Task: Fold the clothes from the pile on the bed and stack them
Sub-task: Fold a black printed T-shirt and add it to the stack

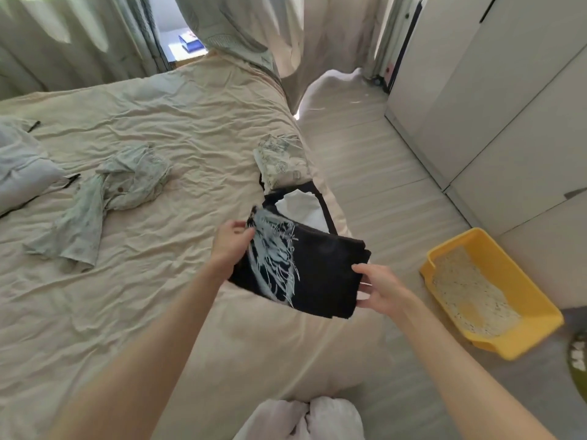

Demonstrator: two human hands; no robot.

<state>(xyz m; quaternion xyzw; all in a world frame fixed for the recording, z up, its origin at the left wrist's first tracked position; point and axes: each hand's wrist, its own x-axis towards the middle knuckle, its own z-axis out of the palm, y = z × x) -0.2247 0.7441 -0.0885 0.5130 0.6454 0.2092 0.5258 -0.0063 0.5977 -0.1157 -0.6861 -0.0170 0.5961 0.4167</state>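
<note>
A folded black T-shirt with a pale blue print (305, 268) is held in the air above the right edge of the bed (178, 128). My left hand (230, 242) grips its left edge and my right hand (379, 289) grips its right edge. Just beyond it on the bed lies a stack: a black garment with a folded white one (305, 208) on top, and a folded floral-print piece (279, 160) behind. A crumpled pale green shirt (108, 192) lies unfolded at the bed's left middle.
A pillow (22, 166) rests at the bed's left edge. On the floor to the right sits a yellow litter tray (495, 293). White wardrobe doors (508, 90) line the right side. Curtains (63, 36) hang behind the bed.
</note>
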